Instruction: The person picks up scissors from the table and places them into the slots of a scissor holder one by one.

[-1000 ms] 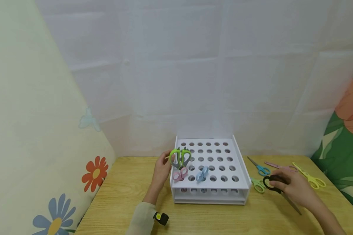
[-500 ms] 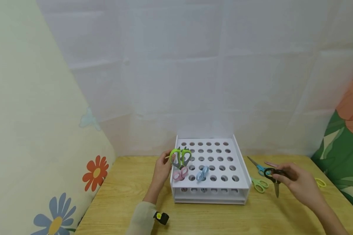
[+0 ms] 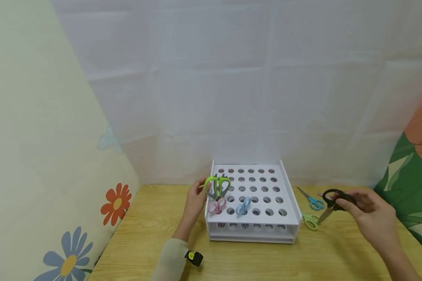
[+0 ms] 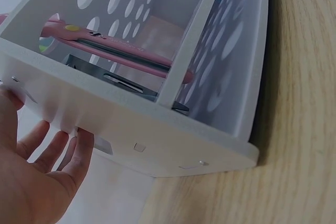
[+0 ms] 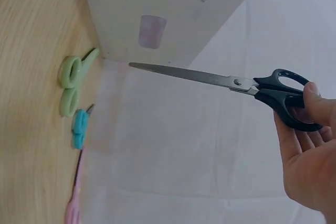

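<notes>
My right hand [image 3: 374, 218] holds a pair of black-handled scissors [image 5: 202, 77] by the loops, raised over the right of the table with the blade pointing toward the rack. On the left, my left hand [image 4: 39, 182] grips the side wall of a white rack [image 3: 251, 223] full of round holes, its fingers bent against the outer face. Three pairs stand in the rack, handles up: green-and-grey scissors [image 3: 216, 189], pink scissors [image 4: 118, 51] and light blue scissors [image 3: 244, 207]. Below the rack's top, the pink blades show in the left wrist view.
Right of the rack lie light green scissors [image 5: 79, 74], blue scissors [image 3: 314, 203] and pink scissors [image 5: 73, 211] on the wooden table [image 3: 246, 261]. White sheeting [image 3: 239, 97] hangs behind; flowered cloth [image 3: 418, 171] borders the right.
My right hand has lifted the black scissors off low over the table, and their blade has swung from pointing right to pointing left. My left hand stays at the rack.
</notes>
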`<state>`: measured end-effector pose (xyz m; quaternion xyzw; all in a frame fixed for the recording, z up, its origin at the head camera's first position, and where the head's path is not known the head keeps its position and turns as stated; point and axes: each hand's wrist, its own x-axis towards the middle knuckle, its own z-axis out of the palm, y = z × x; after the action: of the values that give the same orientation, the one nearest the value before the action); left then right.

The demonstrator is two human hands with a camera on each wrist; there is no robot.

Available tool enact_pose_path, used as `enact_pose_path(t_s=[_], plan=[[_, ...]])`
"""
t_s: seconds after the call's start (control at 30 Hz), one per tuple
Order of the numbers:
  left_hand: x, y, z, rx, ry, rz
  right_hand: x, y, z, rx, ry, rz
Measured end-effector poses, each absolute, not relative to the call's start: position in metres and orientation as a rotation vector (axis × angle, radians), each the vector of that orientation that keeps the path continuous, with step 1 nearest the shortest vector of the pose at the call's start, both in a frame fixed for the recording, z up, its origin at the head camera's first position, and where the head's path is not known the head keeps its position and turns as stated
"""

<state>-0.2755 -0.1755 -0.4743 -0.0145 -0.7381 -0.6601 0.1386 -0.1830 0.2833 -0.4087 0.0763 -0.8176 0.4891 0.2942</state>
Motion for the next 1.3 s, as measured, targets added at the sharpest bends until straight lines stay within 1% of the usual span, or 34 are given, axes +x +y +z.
enact_pose_path(t_s=[0.4,0.63,0.73,0.8,0.9,0.97,1.2,1.3], plan=[[-0.279,-0.179,-0.478,-0.027,-2.162,-1.892,-0.165,0.265,-0.372,0.154,-1.954,1.263],[-0.278,-0.180,-0.479,-0.027,-2.185,-1.868,-0.168,0.251,-0.358,0.049,-1.905,1.320],[-0.278,-0.179,-0.481,-0.016,-2.183,-1.888,-0.173,0.241,-0.352,0.043,-1.843,1.467],[-0.279,-0.178,-0.480,-0.018,-2.180,-1.892,-0.178,0.235,-0.349,0.078,-1.824,1.484],[-0.279,-0.177,-0.480,-0.021,-2.160,-1.905,-0.187,0.223,-0.342,0.199,-1.786,1.555],[-0.280,-0.177,-0.480,-0.027,-2.151,-1.908,-0.193,0.216,-0.339,0.269,-1.803,1.505],[-0.280,-0.176,-0.480,-0.049,-2.150,-1.917,-0.213,0.192,-0.328,0.548,-1.740,1.708],[-0.278,-0.175,-0.479,-0.047,-2.138,-1.922,-0.220,0.181,-0.324,0.604,-1.761,1.761]])
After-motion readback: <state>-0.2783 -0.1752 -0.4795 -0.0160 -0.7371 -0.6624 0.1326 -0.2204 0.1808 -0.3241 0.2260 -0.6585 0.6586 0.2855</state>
